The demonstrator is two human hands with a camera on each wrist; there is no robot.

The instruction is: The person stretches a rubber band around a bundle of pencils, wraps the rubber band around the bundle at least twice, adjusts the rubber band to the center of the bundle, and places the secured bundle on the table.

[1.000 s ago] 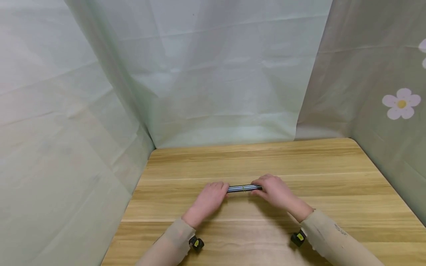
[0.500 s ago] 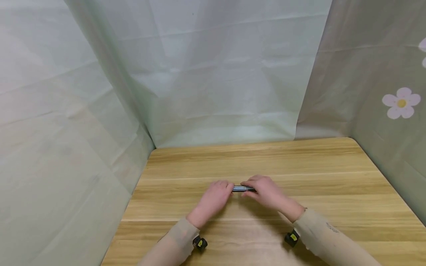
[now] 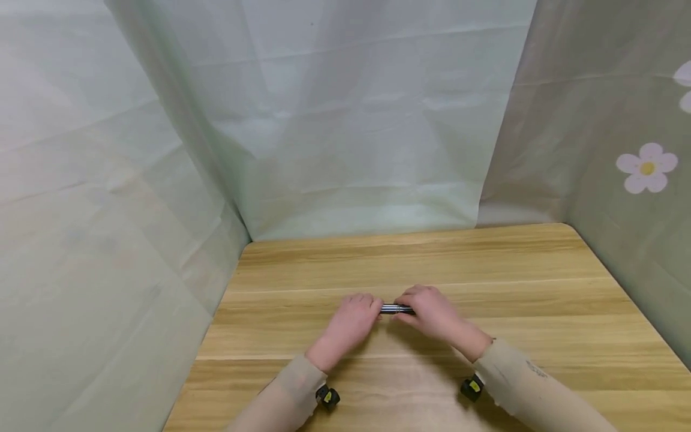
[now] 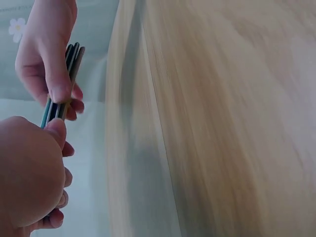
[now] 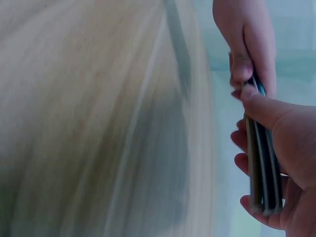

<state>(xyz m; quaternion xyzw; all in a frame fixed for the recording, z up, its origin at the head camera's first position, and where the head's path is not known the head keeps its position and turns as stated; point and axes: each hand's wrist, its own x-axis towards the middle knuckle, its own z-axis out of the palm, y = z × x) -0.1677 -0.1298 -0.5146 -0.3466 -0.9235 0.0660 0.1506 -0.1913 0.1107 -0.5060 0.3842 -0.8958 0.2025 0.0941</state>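
Both hands grip a bundle of slim, pencil-like sticks (image 3: 390,309), dark and silvery, held roughly level over the wooden table. My left hand (image 3: 351,321) has the bundle's left part, thumb laid along it in the left wrist view. On the other side, my right hand (image 3: 432,309) pinches it between thumb and fingers. A narrow band circles the sticks beside the right thumb. Only a short stretch shows between the hands from above. In the right wrist view, the bundle's (image 5: 264,163) dark, tan-edged ends stick out past the right palm.
The wood-grain table (image 3: 410,258) spreads beneath both hands. Pale cloth (image 3: 356,150) hangs behind it and on both sides, with a printed flower (image 3: 646,168) at the right. Small black devices (image 3: 327,397) sit at the wrists.
The hands have drawn closer together along the bundle, the left shifting right and the right shifting left. Less of the sticks shows between them.
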